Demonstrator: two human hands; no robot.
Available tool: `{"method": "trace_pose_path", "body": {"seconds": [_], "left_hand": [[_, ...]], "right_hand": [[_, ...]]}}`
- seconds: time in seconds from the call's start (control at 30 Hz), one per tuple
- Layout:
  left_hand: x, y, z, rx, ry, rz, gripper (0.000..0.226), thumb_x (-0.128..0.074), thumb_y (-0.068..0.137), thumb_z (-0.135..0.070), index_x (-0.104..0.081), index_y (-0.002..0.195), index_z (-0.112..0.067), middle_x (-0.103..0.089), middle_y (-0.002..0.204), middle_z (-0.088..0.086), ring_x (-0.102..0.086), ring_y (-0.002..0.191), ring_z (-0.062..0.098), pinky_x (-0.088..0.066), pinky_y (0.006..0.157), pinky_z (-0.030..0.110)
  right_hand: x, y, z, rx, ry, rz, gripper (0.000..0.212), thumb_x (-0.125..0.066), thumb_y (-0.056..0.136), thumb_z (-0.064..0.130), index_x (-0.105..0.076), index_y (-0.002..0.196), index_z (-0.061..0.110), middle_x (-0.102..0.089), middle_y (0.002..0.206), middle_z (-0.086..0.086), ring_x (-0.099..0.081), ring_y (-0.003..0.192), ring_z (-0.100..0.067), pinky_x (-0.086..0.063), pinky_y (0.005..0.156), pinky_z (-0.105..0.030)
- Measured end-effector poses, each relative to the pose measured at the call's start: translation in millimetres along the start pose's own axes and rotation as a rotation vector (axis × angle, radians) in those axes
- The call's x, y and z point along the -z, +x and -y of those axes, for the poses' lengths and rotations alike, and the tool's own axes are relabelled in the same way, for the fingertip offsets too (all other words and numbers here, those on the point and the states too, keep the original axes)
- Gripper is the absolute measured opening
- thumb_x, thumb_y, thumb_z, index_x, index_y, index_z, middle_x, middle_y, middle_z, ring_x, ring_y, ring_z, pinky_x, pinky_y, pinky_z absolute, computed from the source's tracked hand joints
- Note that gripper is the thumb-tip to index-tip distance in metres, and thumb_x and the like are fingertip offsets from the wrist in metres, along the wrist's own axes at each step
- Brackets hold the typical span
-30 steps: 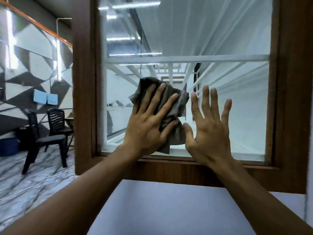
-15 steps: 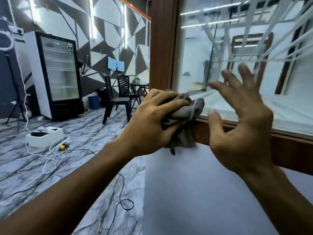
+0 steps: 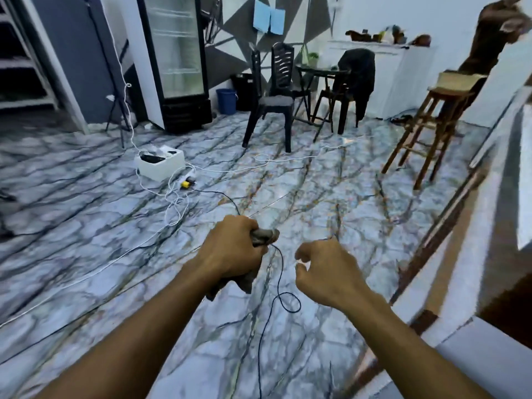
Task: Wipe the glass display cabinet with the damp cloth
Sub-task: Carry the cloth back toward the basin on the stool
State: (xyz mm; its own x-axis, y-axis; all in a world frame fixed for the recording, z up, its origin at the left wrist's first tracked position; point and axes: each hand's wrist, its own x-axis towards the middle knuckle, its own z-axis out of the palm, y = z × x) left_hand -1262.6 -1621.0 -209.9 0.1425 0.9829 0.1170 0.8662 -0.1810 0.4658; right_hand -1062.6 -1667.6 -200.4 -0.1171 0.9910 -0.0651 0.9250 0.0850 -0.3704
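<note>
My left hand (image 3: 231,251) is clenched around the grey damp cloth (image 3: 263,237), which bunches out past my thumb and hangs below my palm. My right hand (image 3: 325,269) is beside it, a little apart, with fingers loosely curled and holding nothing. Both hands hover over the marble floor, away from the glass. The glass display cabinet (image 3: 501,156) shows only as a blurred wood-framed edge along the right side of the view.
White and black cables (image 3: 276,286) trail across the marble floor beneath my hands. A white box (image 3: 161,164) sits among them. Black chairs (image 3: 270,99), a small table, a wooden stool (image 3: 426,122), a glass-door fridge (image 3: 175,59) and a blue bucket stand further back.
My view has swung left from the cabinet glass to the room. Both hands came off the glass; my left hand bunched the cloth into a fist and my right hand's fingers curled.
</note>
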Motion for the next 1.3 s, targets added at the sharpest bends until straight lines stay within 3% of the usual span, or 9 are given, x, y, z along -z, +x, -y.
{"method": "trace_pose_path", "body": {"seconds": [0.1,0.23,0.37,0.47,0.53,0.7,1.0,1.17,1.3], "left_hand": [[8,15,18,0.093,0.060,0.134,0.024,-0.075,0.085,-0.037,-0.058,0.076,-0.022,-0.058,0.076,0.002,-0.058,0.076,0.030,-0.040,0.064,0.031],[38,33,14,0.164,0.075,0.295,0.020,-0.073,0.089,-0.037,-0.066,0.084,-0.019,-0.064,0.082,0.007,-0.063,0.080,0.034,-0.045,0.066,0.035],[75,59,-4,0.190,0.131,0.366,0.018,-0.069,0.089,-0.036,-0.070,0.092,-0.018,-0.062,0.083,0.002,-0.064,0.081,0.030,-0.044,0.067,0.033],[89,101,-18,0.217,0.044,0.491,0.018,-0.059,0.100,-0.027,-0.070,0.104,-0.014,-0.055,0.081,-0.006,-0.060,0.090,0.026,-0.044,0.080,0.033],[98,125,-28,0.183,0.010,0.430,0.017,-0.057,0.100,-0.028,-0.068,0.098,-0.014,-0.052,0.076,-0.006,-0.060,0.092,0.024,-0.046,0.083,0.027],[118,144,-50,0.118,0.057,0.315,0.015,-0.063,0.085,-0.031,-0.064,0.080,-0.017,-0.068,0.080,0.002,-0.068,0.080,0.027,-0.051,0.062,0.032],[139,261,-43,0.033,0.076,0.411,0.013,-0.065,0.083,-0.030,-0.064,0.079,-0.018,-0.064,0.078,0.003,-0.065,0.077,0.028,-0.049,0.060,0.033],[164,356,-44,-0.006,0.056,0.484,0.022,-0.066,0.085,-0.028,-0.053,0.069,-0.020,-0.055,0.071,0.001,-0.059,0.068,0.029,-0.042,0.056,0.029],[183,424,-60,-0.090,0.080,0.514,0.015,-0.066,0.086,-0.027,-0.060,0.076,-0.018,-0.059,0.074,0.004,-0.063,0.073,0.030,-0.051,0.061,0.034]], "right_hand": [[2,32,12,-0.080,-0.046,0.128,0.035,-0.058,0.091,0.025,-0.072,0.119,0.010,-0.074,0.115,-0.013,-0.069,0.104,-0.035,-0.060,0.087,-0.044],[34,50,45,-0.140,-0.029,0.296,0.038,-0.061,0.089,0.023,-0.071,0.121,0.006,-0.069,0.118,-0.024,-0.068,0.104,-0.041,-0.060,0.088,-0.051],[74,72,61,-0.224,-0.079,0.402,0.037,-0.060,0.090,0.025,-0.071,0.122,0.010,-0.067,0.124,-0.019,-0.067,0.110,-0.037,-0.058,0.094,-0.046],[108,102,74,-0.254,-0.047,0.508,0.038,-0.054,0.101,0.034,-0.060,0.136,0.020,-0.058,0.142,-0.006,-0.056,0.132,-0.027,-0.045,0.109,-0.034],[135,118,80,-0.265,0.021,0.475,0.040,-0.050,0.104,0.037,-0.055,0.140,0.021,-0.056,0.144,-0.003,-0.053,0.135,-0.024,-0.042,0.111,-0.031],[159,142,75,-0.247,-0.029,0.247,0.033,-0.059,0.090,0.028,-0.069,0.119,0.017,-0.072,0.110,-0.006,-0.068,0.105,-0.030,-0.056,0.091,-0.039],[182,232,67,-0.333,0.003,0.337,0.033,-0.062,0.090,0.025,-0.071,0.121,0.020,-0.071,0.119,-0.004,-0.063,0.118,-0.030,-0.054,0.094,-0.039],[219,306,77,-0.415,0.013,0.358,0.038,-0.062,0.092,0.026,-0.067,0.130,0.021,-0.069,0.126,-0.005,-0.061,0.124,-0.030,-0.053,0.096,-0.040],[264,357,77,-0.477,0.056,0.274,0.039,-0.062,0.092,0.024,-0.068,0.130,0.021,-0.066,0.131,-0.006,-0.063,0.119,-0.032,-0.055,0.097,-0.040]]}}
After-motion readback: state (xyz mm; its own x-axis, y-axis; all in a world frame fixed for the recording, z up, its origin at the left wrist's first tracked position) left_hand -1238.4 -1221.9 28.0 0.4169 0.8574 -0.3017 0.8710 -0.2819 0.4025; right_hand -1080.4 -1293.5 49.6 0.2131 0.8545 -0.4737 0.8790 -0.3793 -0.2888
